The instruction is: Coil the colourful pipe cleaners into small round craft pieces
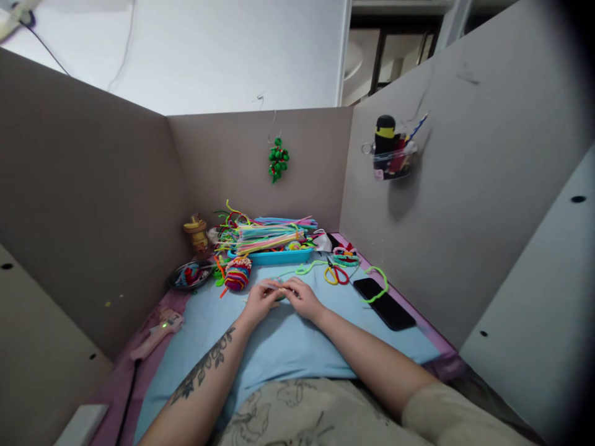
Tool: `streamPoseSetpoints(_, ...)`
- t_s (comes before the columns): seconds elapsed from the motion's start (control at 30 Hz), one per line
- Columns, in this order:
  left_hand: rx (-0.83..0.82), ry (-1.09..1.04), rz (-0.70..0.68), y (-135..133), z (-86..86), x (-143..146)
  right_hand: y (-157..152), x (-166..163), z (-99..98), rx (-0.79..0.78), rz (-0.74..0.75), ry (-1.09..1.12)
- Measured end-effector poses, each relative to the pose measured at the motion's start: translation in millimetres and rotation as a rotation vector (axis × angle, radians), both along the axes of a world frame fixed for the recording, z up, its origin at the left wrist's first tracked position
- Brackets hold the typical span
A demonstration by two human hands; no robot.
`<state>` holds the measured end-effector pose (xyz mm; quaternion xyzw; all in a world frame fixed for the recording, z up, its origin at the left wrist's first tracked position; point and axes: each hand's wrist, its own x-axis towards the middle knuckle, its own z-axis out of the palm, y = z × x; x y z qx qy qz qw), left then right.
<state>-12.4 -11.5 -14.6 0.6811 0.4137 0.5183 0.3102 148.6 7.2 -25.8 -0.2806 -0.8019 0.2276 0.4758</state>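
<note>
My left hand (261, 301) and my right hand (303, 299) meet over the blue cloth (297, 347), fingertips pinched together. Something small sits between the fingers, with a greenish bit showing below them, but the fingers hide most of it. Just beyond the hands, a light green pipe cleaner (309, 267) lies on the cloth. To the left of my left hand stands a striped, multicoloured ball-shaped craft piece (238, 274). Scissors (336, 274) with red and yellow handles lie to the right, past my right hand.
A blue tray (274, 256) heaped with pipe cleaners (267, 235) stands at the back. A dark bowl (174, 280) and a pink glue gun (158, 336) are on the left. At right lies a black phone (385, 305) under a green pipe cleaner (383, 280). Grey partitions (260, 136) enclose the table.
</note>
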Motion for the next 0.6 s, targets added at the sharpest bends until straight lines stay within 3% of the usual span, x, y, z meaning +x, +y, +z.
streamPoseSetpoints(0.17,0.003,0.014,0.030,2.0,-2.1,-1.7,4.2,0.5,-3.1,0.028,-0.039,-0.053)
streamPoseSetpoints(0.37,-0.013,-0.028,0.103,8.0,-9.5,-4.2,5.7,1.7,-2.7,0.048,-0.185,0.073)
streamPoseSetpoints(0.6,-0.025,-0.038,0.084,5.3,-8.3,-2.6,5.9,0.3,-3.4,0.047,-0.252,0.114)
